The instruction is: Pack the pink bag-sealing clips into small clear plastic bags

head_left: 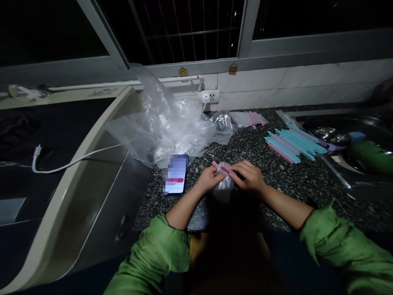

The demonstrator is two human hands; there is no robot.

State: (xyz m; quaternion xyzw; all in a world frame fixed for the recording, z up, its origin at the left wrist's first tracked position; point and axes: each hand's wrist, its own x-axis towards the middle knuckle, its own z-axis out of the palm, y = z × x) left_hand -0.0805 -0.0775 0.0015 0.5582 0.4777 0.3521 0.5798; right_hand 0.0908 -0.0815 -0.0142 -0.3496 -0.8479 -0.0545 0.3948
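Observation:
Both hands meet over the counter at a small clear plastic bag [223, 189], whose mouth is gathered under a pink bag clip [226, 168]. My left hand [209, 179] pinches the clip's left part together with the bag's edge. On the clip's right end, the fingers of my right hand [249, 176] are closed. Whether the clip is fully snapped along its length is too small to tell. The bag hangs down towards me, its lower part in shadow. Left of my left hand lies a phone [176, 176] with its screen lit.
Several blue and pink bag clips [294, 141] lie piled at the right, beside the sink [365, 119]. Crumpled clear plastic bags [175, 123] cover the back of the speckled counter [254, 141]. Another bag with pink clips [257, 119] lies near the wall. A cream-edged appliance [66, 164] stands left.

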